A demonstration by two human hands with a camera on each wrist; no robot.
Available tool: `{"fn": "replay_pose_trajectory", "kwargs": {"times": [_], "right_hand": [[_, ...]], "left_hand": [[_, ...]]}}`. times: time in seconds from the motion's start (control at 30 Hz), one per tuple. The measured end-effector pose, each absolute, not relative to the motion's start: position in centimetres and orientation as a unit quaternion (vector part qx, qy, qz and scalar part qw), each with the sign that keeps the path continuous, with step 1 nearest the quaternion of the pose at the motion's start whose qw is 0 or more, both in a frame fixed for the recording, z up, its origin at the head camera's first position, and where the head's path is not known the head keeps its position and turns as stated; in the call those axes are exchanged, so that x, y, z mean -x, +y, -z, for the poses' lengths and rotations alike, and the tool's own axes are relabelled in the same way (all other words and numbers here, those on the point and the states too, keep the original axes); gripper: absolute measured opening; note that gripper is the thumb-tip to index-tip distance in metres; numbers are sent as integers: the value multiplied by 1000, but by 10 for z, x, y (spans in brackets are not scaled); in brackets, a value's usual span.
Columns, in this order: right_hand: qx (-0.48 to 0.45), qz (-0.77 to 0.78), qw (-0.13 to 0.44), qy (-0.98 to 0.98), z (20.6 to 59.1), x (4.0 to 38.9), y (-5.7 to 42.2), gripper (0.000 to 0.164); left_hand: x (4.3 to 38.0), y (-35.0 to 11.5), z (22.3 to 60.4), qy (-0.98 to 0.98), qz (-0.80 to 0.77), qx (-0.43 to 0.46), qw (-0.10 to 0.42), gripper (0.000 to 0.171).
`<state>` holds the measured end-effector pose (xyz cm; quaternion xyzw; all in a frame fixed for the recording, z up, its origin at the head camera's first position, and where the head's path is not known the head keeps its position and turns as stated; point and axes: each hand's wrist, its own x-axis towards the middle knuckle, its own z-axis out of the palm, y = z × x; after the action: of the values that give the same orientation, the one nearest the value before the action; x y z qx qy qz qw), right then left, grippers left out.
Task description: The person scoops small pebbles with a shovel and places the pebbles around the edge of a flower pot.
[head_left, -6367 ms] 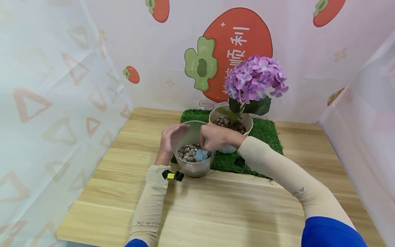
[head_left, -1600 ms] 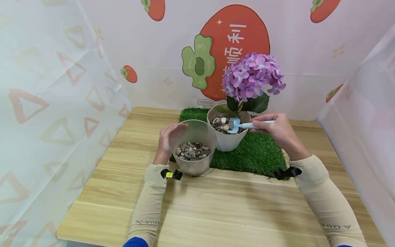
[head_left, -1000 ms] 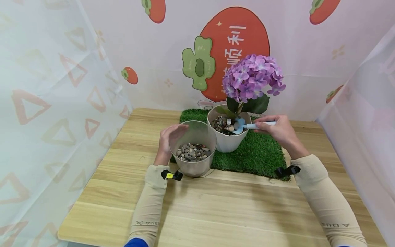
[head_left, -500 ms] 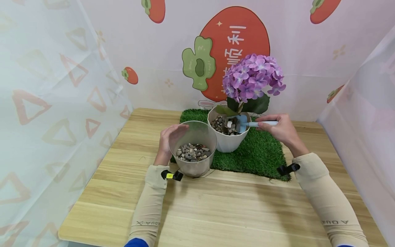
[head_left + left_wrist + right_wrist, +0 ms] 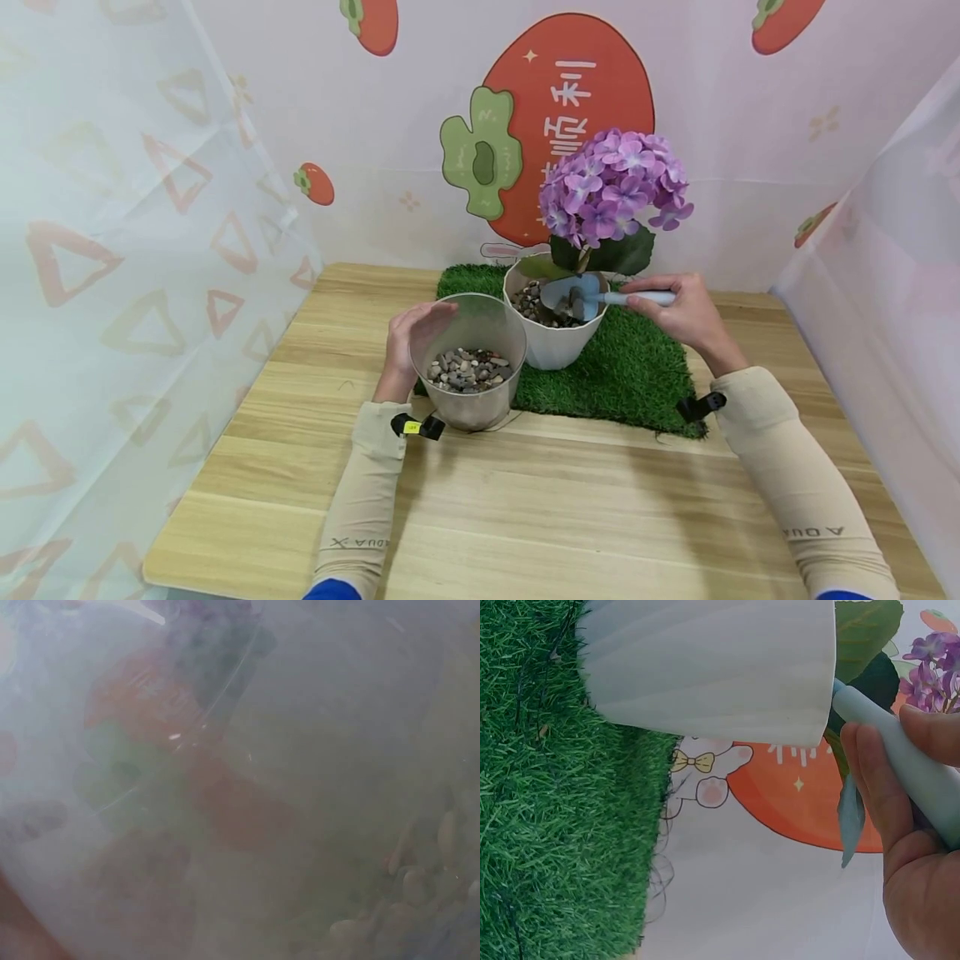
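My right hand (image 5: 686,312) grips the pale handle of a small light-blue trowel (image 5: 588,297), which reaches leftwards into the white flowerpot (image 5: 555,346). The trowel's broad blade lies inside the pot's rim, beside the stem of a purple hydrangea (image 5: 615,183), with dark stones showing around it. In the right wrist view, thumb and fingers close round the trowel handle (image 5: 900,750). My left hand (image 5: 401,350) holds the left side of a clear plastic tub (image 5: 468,408), its fingers curving behind the wall. Small pebbles (image 5: 468,371) cover the tub's bottom.
A green artificial turf mat (image 5: 622,383) lies under the flowerpot, with the tub at its front left edge. They stand on a wooden table (image 5: 510,508). Printed fabric walls rise at the back and both sides.
Earlier the right hand dug the trowel into the tub's pebbles. It has since moved right to the flowerpot, where the blade has turned and pale stones have gone from sight. The left hand stays put.
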<state>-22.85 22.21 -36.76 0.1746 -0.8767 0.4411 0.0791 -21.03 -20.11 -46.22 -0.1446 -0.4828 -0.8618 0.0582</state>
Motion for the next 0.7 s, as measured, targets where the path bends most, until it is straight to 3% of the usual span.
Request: {"fn": "replay_pose_trajectory", "kwargs": {"times": [0.5,0.7], "right_hand": [[-199,-387,129,-891,361,221,220,18],[-250,-354,161,-887,361,219,222,20]], "left_hand": [[207,-199,458,-483,863,138,56,36],[202,-193,451,-474,869,123,69,34]]}}
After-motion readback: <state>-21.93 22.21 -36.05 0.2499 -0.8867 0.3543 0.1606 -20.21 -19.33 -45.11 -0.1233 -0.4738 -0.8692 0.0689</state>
